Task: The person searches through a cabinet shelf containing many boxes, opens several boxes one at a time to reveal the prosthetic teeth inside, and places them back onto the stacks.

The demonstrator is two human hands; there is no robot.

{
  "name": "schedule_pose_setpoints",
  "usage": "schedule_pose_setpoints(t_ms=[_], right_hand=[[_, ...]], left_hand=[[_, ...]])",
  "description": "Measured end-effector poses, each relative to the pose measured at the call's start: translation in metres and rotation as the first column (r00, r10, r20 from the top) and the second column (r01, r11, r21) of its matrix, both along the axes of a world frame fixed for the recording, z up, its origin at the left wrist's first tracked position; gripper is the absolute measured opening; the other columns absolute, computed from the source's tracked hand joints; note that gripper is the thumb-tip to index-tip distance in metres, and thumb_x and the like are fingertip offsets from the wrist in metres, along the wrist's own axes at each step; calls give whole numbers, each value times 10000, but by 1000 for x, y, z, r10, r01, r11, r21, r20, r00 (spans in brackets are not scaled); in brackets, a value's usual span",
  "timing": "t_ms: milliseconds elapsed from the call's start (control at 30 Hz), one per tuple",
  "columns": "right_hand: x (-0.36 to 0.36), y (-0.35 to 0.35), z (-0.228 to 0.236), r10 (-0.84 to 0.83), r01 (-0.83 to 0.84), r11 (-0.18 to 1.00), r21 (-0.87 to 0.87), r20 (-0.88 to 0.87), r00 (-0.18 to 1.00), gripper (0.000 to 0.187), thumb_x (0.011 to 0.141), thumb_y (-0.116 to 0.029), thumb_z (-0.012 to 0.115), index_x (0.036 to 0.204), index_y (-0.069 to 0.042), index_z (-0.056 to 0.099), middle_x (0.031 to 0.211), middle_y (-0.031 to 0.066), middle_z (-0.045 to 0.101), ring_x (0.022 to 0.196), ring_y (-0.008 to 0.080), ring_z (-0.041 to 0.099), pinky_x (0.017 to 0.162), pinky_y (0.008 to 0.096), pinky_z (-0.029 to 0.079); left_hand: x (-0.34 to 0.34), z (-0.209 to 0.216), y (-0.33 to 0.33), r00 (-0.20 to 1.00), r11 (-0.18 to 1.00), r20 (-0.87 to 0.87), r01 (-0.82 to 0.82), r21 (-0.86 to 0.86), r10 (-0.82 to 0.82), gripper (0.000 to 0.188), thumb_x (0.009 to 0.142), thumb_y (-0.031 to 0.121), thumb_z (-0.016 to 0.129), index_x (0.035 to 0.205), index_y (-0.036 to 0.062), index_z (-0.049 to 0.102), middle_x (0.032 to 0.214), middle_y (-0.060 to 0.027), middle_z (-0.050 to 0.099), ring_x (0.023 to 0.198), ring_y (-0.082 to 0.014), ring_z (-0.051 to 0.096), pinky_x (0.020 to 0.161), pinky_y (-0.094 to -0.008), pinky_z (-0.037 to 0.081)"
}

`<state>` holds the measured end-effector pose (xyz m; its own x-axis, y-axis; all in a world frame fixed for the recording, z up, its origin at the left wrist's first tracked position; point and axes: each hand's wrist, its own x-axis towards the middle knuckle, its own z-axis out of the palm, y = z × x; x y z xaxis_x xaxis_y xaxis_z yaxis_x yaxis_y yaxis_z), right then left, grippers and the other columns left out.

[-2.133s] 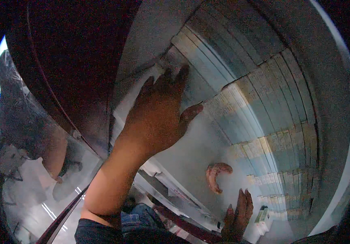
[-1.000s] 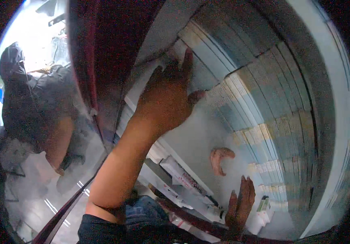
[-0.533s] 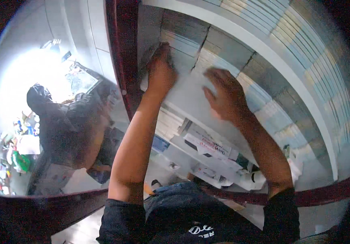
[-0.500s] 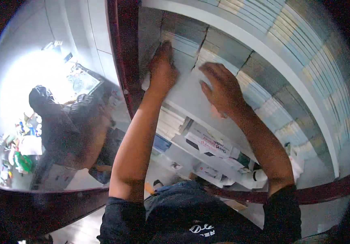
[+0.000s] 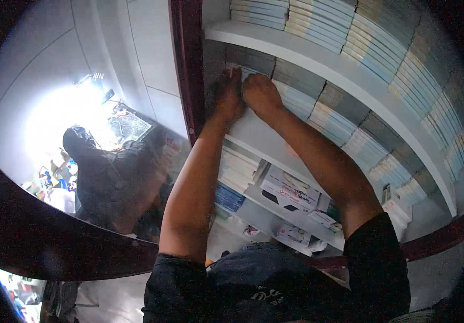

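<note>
Both my hands are together at the left end of a white shelf, in front of a stack of thin pale books. My left hand is upright near the cabinet's side, its fingers stretched up along the stack's left front; they look open, though dim. Close beside it, my right hand is bent with its fingers curled in at the front of the same stack. What those fingers pinch, if anything, is hidden. More book stacks continue rightward along this shelf.
An upper shelf carries further tight stacks of books. Below are a white printed box, pale piled papers and a blue pack. A dark red cabinet frame borders the left. Beyond it, a person in dark clothes is near a bright lamp.
My right hand has moved left and up, from over the shelf to beside my left hand, and its fingers have curled. The whole view has shifted slightly.
</note>
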<state>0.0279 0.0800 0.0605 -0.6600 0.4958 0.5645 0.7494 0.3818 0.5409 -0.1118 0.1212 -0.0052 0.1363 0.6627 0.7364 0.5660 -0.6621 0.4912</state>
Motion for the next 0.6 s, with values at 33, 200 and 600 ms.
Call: schedule_pose_setpoints(t_ms=[33,200,600], right_hand=[[5,2,-4,-83,83,996,15,-2,997,133,794,-76,616,886,2,672,933,146,646,952,297,631,838,419,528],[13,9,-19,53,-33,985,167,-115,992,188,781,-79,619,926,25,677,955,156,645,992,298,617,916,407,500],[-11,2,-5,-28,33,998,44,-118,993,144,744,-75,650,847,11,704,885,175,662,863,310,653,752,417,556]], left_hand=[[7,2,1,1000,1000,-2,9,6,-9,840,836,24,617,1591,96,258,1586,-318,271,1457,-487,290,1217,-497,230],[17,0,7,997,994,44,-72,86,68,718,914,100,568,1573,60,287,1624,-279,229,1484,-460,258,1223,-495,210],[4,17,26,956,993,291,74,-89,-46,620,937,169,600,1496,2,392,1496,-253,439,1443,-374,371,1204,-431,274]])
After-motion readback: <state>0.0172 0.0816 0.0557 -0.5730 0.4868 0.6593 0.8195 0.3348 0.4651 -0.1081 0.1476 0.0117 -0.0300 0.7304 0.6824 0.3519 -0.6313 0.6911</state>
